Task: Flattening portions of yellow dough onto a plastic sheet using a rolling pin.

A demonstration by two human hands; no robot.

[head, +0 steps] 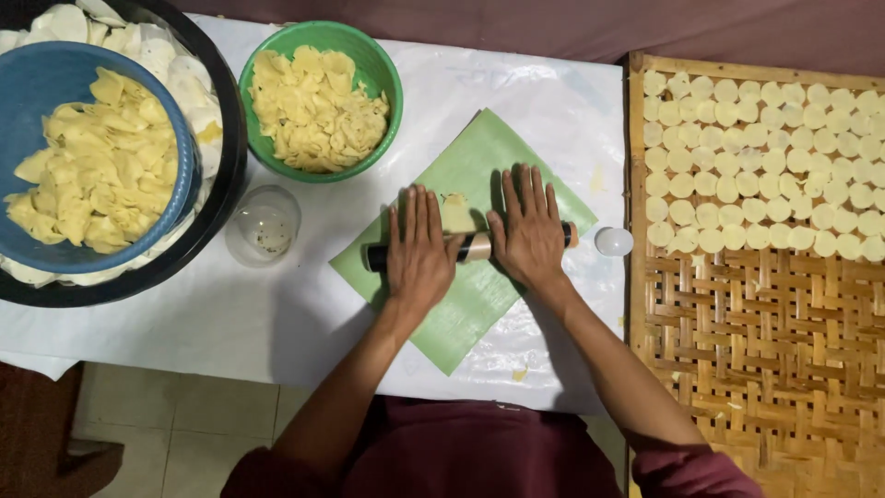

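Both hands, left (419, 251) and right (528, 231), press flat, apart, on roller (472, 246) beneath palms

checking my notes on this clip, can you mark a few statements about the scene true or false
1. Both hands, left hand and right hand, press flat on the rolling pin. True.
2. The rolling pin lies on a red cloth. False: it lies on a green sheet.
3. The green bowl holds pale yellow pieces. True.
4. The woven tray is fully covered with discs. False: only its upper part holds round discs.
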